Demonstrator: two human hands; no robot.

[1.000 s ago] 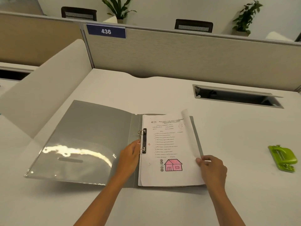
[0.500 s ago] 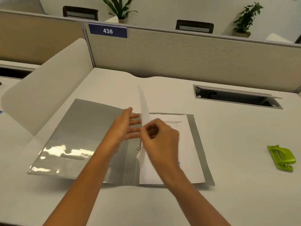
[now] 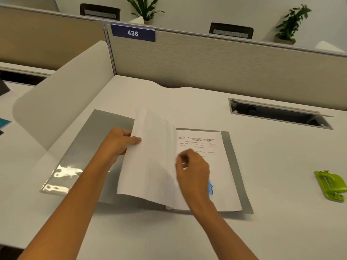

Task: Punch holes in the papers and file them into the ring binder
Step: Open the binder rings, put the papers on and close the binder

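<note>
A grey ring binder lies open on the white desk. A white sheet is turned over to the left, blank side up, covering the rings. My left hand pinches the sheet's left edge, thumb on top. Underneath, on the binder's right half, lies a printed worksheet with a blue house drawing. My right hand hovers over this worksheet near the spine, fingers curled, blurred; whether it holds anything is unclear. A green hole punch sits at the far right.
A beige partition with a "436" label closes the desk's far side. A curved white divider stands on the left. An open cable slot lies at the back right. A blue item shows at the left edge.
The top sheet with the pink house was lifted by my right hand, flipped over leftward, and taken by my left hand. A sheet with a blue house is now exposed.
</note>
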